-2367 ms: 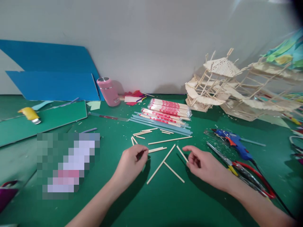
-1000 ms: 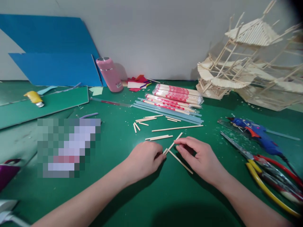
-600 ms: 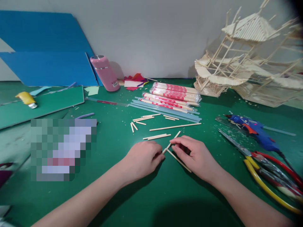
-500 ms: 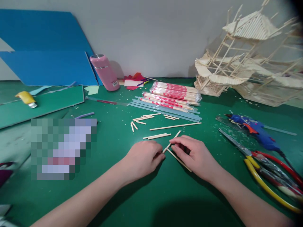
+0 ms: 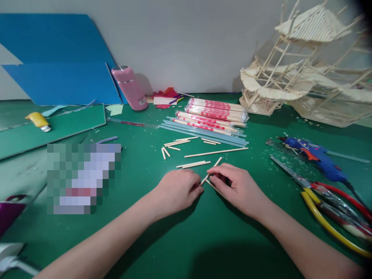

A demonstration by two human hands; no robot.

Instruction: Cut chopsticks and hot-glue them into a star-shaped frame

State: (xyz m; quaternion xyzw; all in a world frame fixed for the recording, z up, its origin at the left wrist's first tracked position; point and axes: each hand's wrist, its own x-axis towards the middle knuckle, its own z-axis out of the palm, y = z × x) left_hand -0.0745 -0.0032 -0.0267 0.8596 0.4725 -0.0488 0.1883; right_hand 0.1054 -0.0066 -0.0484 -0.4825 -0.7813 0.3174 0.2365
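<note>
Between both hands, low over the green table (image 5: 174, 248), a thin wooden stick (image 5: 217, 162) slants up to the right. My left hand (image 5: 181, 190) pinches its lower end. The fingertips of my right hand (image 5: 232, 182) close on the same stick farther up. A second wooden stick (image 5: 214, 188) meets it at an angle and runs down under my right hand, partly hidden; whether the two are joined I cannot tell. Just beyond my hands lie two short sticks (image 5: 193, 165) side by side and one longer stick (image 5: 216, 152).
Behind are more cut sticks (image 5: 177, 142), pale blue glue sticks (image 5: 203, 133) and wrapped chopsticks (image 5: 216, 110). A glue gun (image 5: 316, 155) and yellow-and-red-handled cutters (image 5: 316, 209) lie right, below a stick-built pavilion model (image 5: 279, 93). A pink flask (image 5: 130, 89) stands back left.
My hands keep their grip on the slanted stick and have hardly moved. My right hand now covers more of the second stick. The whole view has shifted slightly.
</note>
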